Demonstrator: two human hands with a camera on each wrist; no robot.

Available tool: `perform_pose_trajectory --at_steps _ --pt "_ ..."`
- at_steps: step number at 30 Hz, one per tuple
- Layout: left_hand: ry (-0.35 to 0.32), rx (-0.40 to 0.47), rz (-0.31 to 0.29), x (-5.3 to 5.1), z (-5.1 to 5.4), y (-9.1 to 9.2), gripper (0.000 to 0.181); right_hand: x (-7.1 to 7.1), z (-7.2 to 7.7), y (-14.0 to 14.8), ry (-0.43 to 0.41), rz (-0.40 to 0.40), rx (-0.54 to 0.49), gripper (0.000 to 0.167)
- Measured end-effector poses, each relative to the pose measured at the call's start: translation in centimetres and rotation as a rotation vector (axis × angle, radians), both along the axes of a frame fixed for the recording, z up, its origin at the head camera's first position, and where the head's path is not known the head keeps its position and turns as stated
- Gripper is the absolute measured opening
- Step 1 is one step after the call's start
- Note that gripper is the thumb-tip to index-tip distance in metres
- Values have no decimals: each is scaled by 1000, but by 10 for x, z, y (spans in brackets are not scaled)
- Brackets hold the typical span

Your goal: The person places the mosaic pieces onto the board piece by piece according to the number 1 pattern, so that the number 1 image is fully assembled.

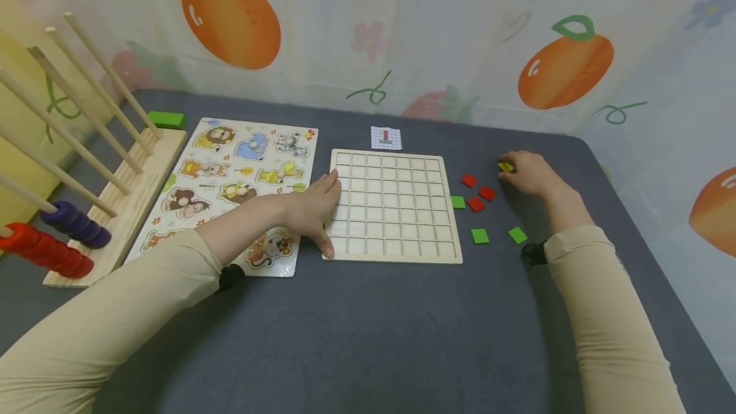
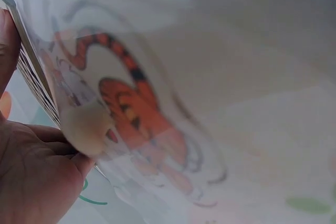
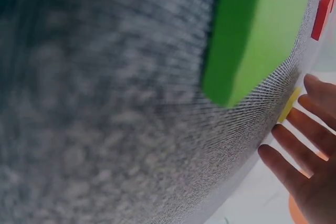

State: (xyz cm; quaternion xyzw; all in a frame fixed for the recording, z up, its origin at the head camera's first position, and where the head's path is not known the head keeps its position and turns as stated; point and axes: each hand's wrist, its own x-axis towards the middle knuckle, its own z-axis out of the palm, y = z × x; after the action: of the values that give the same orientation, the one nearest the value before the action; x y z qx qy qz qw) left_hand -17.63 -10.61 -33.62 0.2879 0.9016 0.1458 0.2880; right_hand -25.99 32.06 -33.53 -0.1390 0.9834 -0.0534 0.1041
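The left hand touches the board along its left edge, fingers straight, gripping nothing. Right of the board, beyond the red tiles, the right hand has its fingertips at a yellow tile; whether they pinch it, I cannot tell. Best to lift one tile by opposite edges, leaving its neighbours undisturbed.

Apparently a children's play corner: behind the square, pale wooden grid board hangs a white sheet printed with orange fruit; left of that board, a rectangular white animal-picture puzzle and pale wooden peg stand occupy the dark grey desk.
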Motion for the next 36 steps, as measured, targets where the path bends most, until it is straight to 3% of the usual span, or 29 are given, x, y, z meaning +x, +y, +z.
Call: perform_pose_trajectory --at_steps 14,23,36 --pt "-3 14 14 2 -1 2 134 2 -1 3 58 -7 12 32" --pt "-98 44 0 2 0 1 118 3 0 2 62 -21 19 29" --pt "-66 42 13 2 -1 2 118 2 2 -2 67 -20 13 28"
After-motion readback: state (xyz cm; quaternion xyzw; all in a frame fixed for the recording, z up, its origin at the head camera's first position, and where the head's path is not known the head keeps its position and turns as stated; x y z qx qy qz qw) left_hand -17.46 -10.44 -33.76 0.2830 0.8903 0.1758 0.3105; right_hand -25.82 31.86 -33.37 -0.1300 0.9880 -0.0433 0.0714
